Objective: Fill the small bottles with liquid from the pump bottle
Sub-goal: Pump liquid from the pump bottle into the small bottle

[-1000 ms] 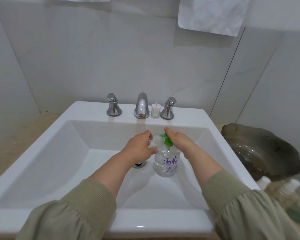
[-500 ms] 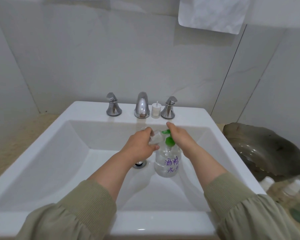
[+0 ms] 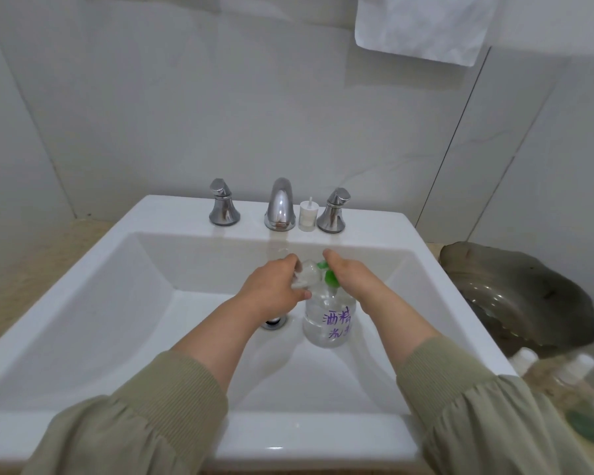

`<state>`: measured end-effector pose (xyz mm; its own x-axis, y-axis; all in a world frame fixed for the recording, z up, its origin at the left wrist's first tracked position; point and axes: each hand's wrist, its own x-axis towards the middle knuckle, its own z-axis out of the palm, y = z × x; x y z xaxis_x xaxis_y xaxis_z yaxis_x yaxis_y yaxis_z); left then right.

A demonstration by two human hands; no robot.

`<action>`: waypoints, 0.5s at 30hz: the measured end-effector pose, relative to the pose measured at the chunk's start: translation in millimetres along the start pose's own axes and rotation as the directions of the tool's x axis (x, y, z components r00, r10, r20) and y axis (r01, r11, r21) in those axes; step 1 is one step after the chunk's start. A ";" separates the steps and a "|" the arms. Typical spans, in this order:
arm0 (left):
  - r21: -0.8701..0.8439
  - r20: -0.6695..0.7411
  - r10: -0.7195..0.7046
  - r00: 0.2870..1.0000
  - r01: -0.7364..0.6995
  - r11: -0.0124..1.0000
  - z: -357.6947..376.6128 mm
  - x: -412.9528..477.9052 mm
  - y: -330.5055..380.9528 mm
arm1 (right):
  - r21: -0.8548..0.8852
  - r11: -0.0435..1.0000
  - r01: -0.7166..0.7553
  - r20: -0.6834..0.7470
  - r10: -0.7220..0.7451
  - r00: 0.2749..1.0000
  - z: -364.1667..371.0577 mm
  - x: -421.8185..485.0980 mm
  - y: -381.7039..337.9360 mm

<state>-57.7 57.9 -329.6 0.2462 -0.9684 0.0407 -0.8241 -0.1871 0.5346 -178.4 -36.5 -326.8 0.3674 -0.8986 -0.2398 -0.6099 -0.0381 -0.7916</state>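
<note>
A clear pump bottle with purple writing and a green pump head stands in the white sink basin. My right hand rests on top of the green pump head. My left hand grips a small clear bottle held against the pump's spout, just left of it. Whether liquid is flowing cannot be seen.
A chrome faucet with two handles stands at the sink's back, and a small white cap with a tube beside it. A dark glass dish sits on the right counter. Several white-capped bottles blur at the lower right. A towel hangs above.
Both hands and the pump bottle have stayed nearly in place; the right hand has shifted slightly on the pump head. The camera view has tilted a little.
</note>
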 end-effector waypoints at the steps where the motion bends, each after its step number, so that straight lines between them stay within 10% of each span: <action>1: 0.000 0.007 -0.002 1.000 0.002 1.000 0.3 -0.3 0.0 | 0.004 1.000 -0.012 -0.002 0.012 1.000 0.2 -0.8 0.9; 15: -0.086 -0.050 0.013 0.999 -0.018 0.996 -0.9 3.0 4.9 | 0.121 0.991 0.054 -0.082 -0.044 0.996 3.1 -6.0 -6.8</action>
<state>-60.5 54.3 -326.1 0.2602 -0.9614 0.0897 -0.7815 -0.1551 0.6043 -174.2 -29.5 -321.7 0.3353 -0.9287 -0.1582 -0.4995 -0.0329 -0.8657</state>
